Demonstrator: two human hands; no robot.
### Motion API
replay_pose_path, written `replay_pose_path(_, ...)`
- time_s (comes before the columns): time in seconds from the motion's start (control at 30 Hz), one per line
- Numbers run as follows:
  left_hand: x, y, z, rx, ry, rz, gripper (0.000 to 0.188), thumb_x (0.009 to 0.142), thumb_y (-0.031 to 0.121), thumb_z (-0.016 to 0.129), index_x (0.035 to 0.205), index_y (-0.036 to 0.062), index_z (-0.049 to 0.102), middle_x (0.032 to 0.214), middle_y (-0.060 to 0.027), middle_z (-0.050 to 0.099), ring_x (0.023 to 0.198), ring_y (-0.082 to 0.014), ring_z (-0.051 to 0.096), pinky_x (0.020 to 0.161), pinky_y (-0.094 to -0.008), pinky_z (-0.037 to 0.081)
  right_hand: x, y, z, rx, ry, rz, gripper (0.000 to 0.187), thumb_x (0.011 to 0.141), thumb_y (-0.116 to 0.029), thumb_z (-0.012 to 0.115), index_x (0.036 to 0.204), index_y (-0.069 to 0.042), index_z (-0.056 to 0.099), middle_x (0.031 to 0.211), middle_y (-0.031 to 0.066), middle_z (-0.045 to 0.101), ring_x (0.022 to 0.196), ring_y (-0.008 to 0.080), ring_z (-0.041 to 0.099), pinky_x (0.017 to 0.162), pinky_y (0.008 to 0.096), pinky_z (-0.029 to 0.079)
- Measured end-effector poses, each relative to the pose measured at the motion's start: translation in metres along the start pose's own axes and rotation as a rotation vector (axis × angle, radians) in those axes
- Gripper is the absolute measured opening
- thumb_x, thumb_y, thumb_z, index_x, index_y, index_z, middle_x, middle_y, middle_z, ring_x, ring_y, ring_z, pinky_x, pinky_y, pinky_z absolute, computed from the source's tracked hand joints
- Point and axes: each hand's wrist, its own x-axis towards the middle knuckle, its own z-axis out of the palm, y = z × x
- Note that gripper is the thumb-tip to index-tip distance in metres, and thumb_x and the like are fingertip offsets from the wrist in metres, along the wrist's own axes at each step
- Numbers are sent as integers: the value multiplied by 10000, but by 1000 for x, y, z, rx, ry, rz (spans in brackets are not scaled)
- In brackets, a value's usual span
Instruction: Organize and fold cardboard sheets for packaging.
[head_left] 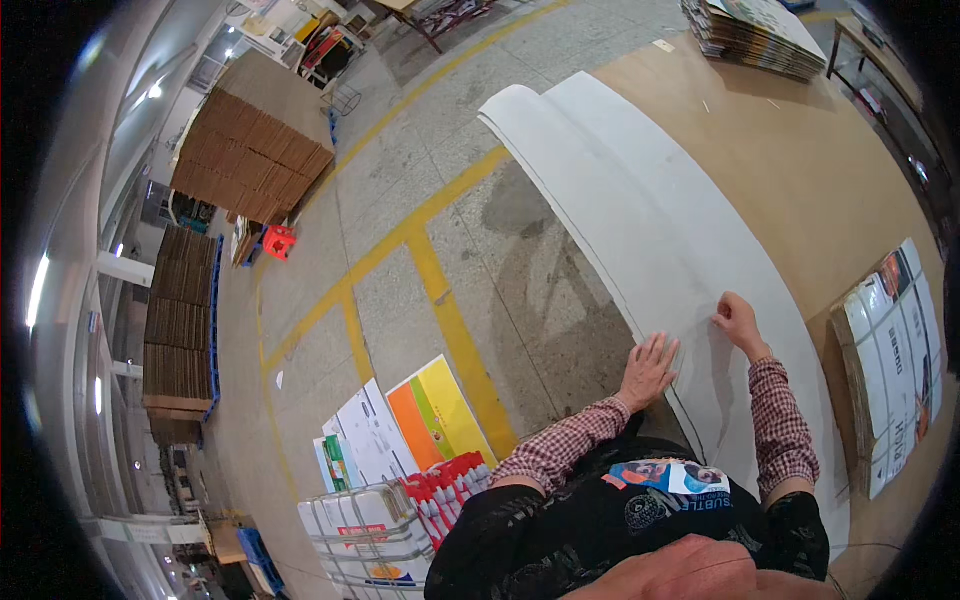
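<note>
A long white sheet (640, 190) covers the near side of the brown table, its far end curling up along the left edge. My left hand (650, 372) lies on the sheet's left edge close to my body, fingers stretched out and flat. Farther right, my right hand (738, 322) is over the middle of the sheet, its fingers curled into a pinch. Whatever may be between those fingertips is hidden. Checkered sleeves cover both forearms.
Brown tabletop (720, 110) carries a strapped stack of printed sheets (890, 370) at right and a pile of flat cardboard (755, 35) at the far end. Printed boards (440, 410) and a strapped white bundle (365, 535) are at left. Cardboard stacks (250, 150) stand beyond the yellow-lined floor.
</note>
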Motion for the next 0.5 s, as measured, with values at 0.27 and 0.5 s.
replay_pose_path(0.27,0,5,-5,-5,20,-4,634,781,324,537,1323,92,303,1347,-152,277,1247,-293,245,967,-436,244,-9,37,22,-21,42,66,322,772,-259,566,661,30,477,574,165,450,520,245,440,526,350,359)
replay_pose_path(0.5,-1,6,2,-64,-73,-8,663,751,341,558,1323,114,311,1342,-184,272,1238,-332,249,964,-480,225,-18,43,28,-10,91,49,288,781,-224,545,661,31,484,583,177,474,523,240,456,523,350,361)
